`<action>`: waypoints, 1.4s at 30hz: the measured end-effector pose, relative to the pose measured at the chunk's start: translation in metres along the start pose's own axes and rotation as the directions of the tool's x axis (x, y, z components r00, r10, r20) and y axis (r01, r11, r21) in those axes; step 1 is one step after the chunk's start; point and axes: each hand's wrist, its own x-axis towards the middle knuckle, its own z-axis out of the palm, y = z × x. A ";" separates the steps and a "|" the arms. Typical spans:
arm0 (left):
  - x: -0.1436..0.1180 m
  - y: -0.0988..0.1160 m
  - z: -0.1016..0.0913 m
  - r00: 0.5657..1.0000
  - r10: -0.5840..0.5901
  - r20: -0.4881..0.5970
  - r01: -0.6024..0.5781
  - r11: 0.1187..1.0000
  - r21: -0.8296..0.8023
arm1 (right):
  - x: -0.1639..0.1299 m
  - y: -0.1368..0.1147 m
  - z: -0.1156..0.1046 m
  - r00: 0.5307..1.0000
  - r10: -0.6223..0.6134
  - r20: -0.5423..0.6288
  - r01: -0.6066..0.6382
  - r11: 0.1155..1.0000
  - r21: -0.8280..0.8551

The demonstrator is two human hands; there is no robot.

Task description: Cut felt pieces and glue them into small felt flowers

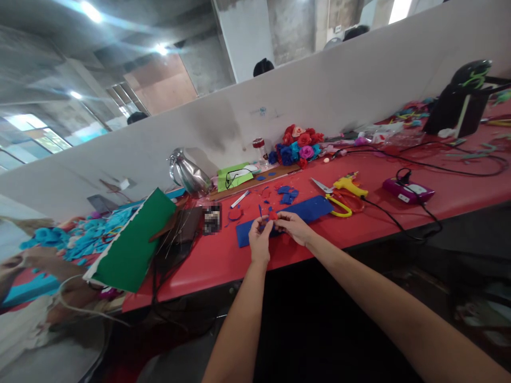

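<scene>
Both hands meet over the red table's (223,255) near edge: the left hand (259,242) and right hand (293,226) pinch a small red foam piece (272,215) between fingertips, steadying it above the flat blue foam sheet (303,211); yellow-handled scissors (337,202) lie just right.

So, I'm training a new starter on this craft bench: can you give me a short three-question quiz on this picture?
1. True or false: both hands pinch the small red piece.
2. What lies under the hands: A green sheet, B blue felt sheet, C purple box?
3. What lies right of the yellow-handled scissors?

Key: 1 true, the left hand and right hand meet on it. 2 B. 3 the yellow glue gun.
</scene>
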 end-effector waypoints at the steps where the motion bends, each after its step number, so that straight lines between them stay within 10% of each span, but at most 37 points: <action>1: 0.000 0.000 -0.001 1.000 -0.007 0.010 0.007 1.000 0.015 | -0.001 0.000 0.000 1.000 -0.001 0.014 0.002 0.999 -0.032; 9: 0.002 -0.006 -0.006 0.999 0.026 0.033 -0.030 0.993 0.119 | -0.008 -0.004 -0.007 0.994 -0.067 0.091 0.097 0.921 -0.377; 14: 0.000 -0.004 -0.004 0.998 0.047 -0.030 -0.043 0.991 0.125 | -0.019 -0.024 -0.025 0.983 -0.168 0.080 0.145 0.425 -0.894; 20: -0.003 -0.003 -0.003 0.989 0.129 -0.078 -0.116 0.983 0.144 | -0.031 -0.037 -0.025 0.999 -0.046 0.009 0.007 -0.025 -1.000; 30: -0.005 -0.002 -0.005 0.988 0.138 -0.066 -0.124 0.976 0.179 | -0.027 -0.039 -0.018 0.997 -0.039 0.063 0.051 -0.251 -0.967; 42: -0.005 -0.009 -0.005 0.992 0.118 0.048 -0.127 0.956 0.266 | -0.022 -0.037 -0.017 0.996 -0.070 0.049 0.031 -0.236 -0.971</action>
